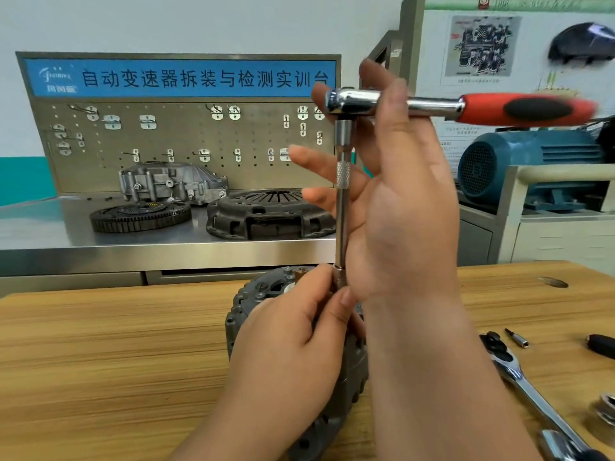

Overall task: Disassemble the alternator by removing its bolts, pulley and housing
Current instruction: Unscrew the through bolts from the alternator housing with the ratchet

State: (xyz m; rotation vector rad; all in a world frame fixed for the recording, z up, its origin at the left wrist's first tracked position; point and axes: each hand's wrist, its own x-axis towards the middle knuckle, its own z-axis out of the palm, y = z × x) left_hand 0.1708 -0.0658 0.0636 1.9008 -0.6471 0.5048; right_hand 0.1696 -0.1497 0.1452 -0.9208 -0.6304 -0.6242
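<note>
The grey alternator [266, 294] stands on the wooden table [100, 344], mostly hidden behind my hands. A ratchet wrench [519, 108] with a red and black handle sits on top of a long extension bar [341, 221] that runs straight down to a socket on the alternator's top. My left hand [293, 344] pinches the socket at the bar's lower end. My right hand [399, 201] is raised beside the bar, its thumb and fingers holding the ratchet head, the other fingers spread loosely.
A second chrome ratchet [529, 390], a small bit [517, 337], a black part [602, 344] and a metal piece [607, 410] lie on the table at right. Behind stand a steel bench with a clutch cover [266, 214], a flywheel [139, 216], a housing [169, 183], a pegboard, and a blue motor [525, 168].
</note>
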